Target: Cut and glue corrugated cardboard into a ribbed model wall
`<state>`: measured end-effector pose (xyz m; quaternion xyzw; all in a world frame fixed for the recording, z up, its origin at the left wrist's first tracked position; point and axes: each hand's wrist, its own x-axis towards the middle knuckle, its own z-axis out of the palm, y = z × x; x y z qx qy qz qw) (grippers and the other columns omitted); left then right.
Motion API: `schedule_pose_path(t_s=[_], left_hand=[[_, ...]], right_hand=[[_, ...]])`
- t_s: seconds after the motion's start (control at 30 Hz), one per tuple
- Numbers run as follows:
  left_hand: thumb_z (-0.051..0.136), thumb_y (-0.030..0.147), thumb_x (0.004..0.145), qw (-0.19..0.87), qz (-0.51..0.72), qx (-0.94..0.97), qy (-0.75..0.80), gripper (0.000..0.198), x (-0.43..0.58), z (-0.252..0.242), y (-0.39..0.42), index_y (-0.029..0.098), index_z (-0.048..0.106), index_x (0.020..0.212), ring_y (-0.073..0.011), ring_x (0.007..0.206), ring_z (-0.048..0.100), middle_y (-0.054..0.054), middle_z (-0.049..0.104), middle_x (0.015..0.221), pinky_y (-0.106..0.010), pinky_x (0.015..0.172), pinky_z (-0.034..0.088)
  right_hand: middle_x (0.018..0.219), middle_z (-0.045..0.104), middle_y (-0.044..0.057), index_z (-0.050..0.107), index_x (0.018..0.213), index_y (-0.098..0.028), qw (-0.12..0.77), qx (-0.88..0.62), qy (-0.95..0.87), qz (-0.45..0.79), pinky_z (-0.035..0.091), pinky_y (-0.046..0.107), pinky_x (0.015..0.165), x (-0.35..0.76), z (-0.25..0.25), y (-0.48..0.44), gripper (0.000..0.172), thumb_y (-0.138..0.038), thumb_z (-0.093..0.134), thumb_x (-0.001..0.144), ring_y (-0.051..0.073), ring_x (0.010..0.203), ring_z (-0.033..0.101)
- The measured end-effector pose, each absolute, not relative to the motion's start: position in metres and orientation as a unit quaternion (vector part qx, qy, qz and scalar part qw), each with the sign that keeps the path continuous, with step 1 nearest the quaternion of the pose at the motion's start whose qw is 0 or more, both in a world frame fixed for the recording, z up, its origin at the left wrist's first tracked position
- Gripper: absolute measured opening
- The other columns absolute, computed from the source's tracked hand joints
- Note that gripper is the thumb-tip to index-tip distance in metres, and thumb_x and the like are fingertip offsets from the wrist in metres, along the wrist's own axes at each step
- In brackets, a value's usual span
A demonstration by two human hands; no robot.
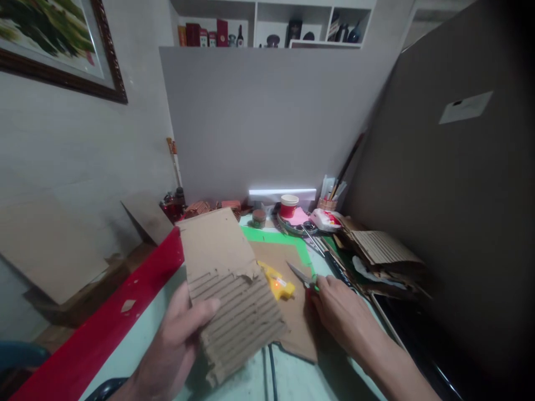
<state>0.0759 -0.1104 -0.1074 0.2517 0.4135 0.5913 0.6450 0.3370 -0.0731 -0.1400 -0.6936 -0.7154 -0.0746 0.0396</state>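
Note:
My left hand (pixel 179 328) grips a piece of cardboard (pixel 229 278) by its left edge, thumb on the front. The upper part of that piece is smooth; lower down the ridged corrugation shows, and a torn strip of paper runs between the two. In my right hand (pixel 334 303) is a pair of scissors (pixel 298 273), blades pointing left and away from me. My fingers hide most of the green handle. Between the hands a yellow glue gun (pixel 277 283) lies on a brown cardboard sheet (pixel 298 328), partly covered by the held piece.
A green board (pixel 278 236) lies under the brown sheet. Behind stand a red and white paper cup (pixel 288 206) and a cup of brushes (pixel 328 204). Stacked cardboard scraps (pixel 384 248) sit at the right, a long red strip (pixel 112 309) at the left. A cable (pixel 272 370) crosses the table's front.

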Motion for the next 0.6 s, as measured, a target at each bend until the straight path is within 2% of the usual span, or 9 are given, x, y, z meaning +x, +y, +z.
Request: schedule_pose_path(t_s=[0.13,0.2,0.23,0.3,0.33,0.4,0.5,0.6], left_hand=[[0.077,0.022,0.074,0.669,0.560,0.298,0.388,0.046,0.075,-0.100,-0.112,0.025,0.068,0.119,-0.0282,0.092,0.075,-0.003,0.081,0.090,-0.028,0.065,0.061],[0.078,0.023,0.074,0.676,0.539,0.308,0.396,0.043,0.075,-0.098,-0.113,0.024,0.071,0.117,-0.0275,0.083,0.076,-0.004,0.081,0.086,-0.030,0.065,0.062],[0.079,0.023,0.073,0.677,0.533,0.308,0.402,0.042,0.074,-0.098,-0.113,0.023,0.072,0.115,-0.0276,0.081,0.077,-0.005,0.081,0.087,-0.032,0.066,0.063],[0.080,0.023,0.073,0.677,0.525,0.298,0.421,0.039,0.074,-0.098,-0.115,0.022,0.074,0.112,-0.0283,0.084,0.077,-0.006,0.082,0.091,-0.033,0.070,0.063],[0.080,0.024,0.073,0.675,0.524,0.292,0.429,0.038,0.075,-0.098,-0.115,0.022,0.075,0.110,-0.0290,0.087,0.077,-0.007,0.082,0.094,-0.033,0.072,0.063],[0.081,0.024,0.072,0.673,0.522,0.286,0.440,0.032,0.076,-0.096,-0.116,0.022,0.077,0.104,-0.0293,0.092,0.076,-0.006,0.082,0.097,-0.033,0.075,0.062],[0.085,0.028,0.068,0.670,0.514,0.300,0.443,0.029,0.080,-0.092,-0.117,0.022,0.079,0.096,-0.0294,0.088,0.077,-0.006,0.082,0.090,-0.034,0.074,0.063],[0.088,0.034,0.065,0.661,0.505,0.325,0.449,0.031,0.083,-0.091,-0.118,0.022,0.081,0.093,-0.0271,0.074,0.077,-0.004,0.082,0.078,-0.034,0.071,0.063]], right_hand=[[0.072,0.069,0.015,0.063,0.073,-0.016,0.045,-0.691,-0.716,-0.091,0.037,0.033,0.050,0.344,-0.132,-0.075,0.021,-0.004,0.051,0.086,0.031,0.064,0.069],[0.081,0.071,0.014,0.066,0.088,-0.016,0.069,-0.682,-0.721,-0.101,0.043,0.034,0.052,0.342,-0.120,-0.082,0.019,-0.007,0.050,0.088,0.030,0.069,0.070],[0.091,0.071,0.013,0.066,0.100,-0.017,0.100,-0.664,-0.734,-0.104,0.047,0.034,0.056,0.340,-0.114,-0.087,0.020,-0.010,0.050,0.090,0.028,0.076,0.071],[0.110,0.068,0.010,0.057,0.121,-0.021,0.196,-0.590,-0.777,-0.098,0.053,0.031,0.073,0.332,-0.101,-0.098,0.028,-0.019,0.051,0.095,0.022,0.096,0.068],[0.112,0.067,0.010,0.055,0.124,-0.020,0.295,-0.509,-0.804,-0.085,0.053,0.031,0.081,0.327,-0.097,-0.104,0.028,-0.022,0.052,0.096,0.020,0.100,0.066],[0.114,0.066,0.008,0.052,0.128,-0.019,0.389,-0.396,-0.831,-0.040,0.048,0.033,0.099,0.317,-0.092,-0.115,0.032,-0.025,0.056,0.097,0.018,0.107,0.062],[0.120,0.064,0.008,0.051,0.130,-0.018,0.403,-0.341,-0.849,0.012,0.038,0.036,0.111,0.305,-0.094,-0.123,0.038,-0.027,0.062,0.094,0.019,0.113,0.058],[0.115,0.064,0.007,0.054,0.123,-0.018,0.404,-0.330,-0.852,0.034,0.044,0.036,0.103,0.299,-0.100,-0.121,0.034,-0.020,0.065,0.092,0.019,0.105,0.057]])
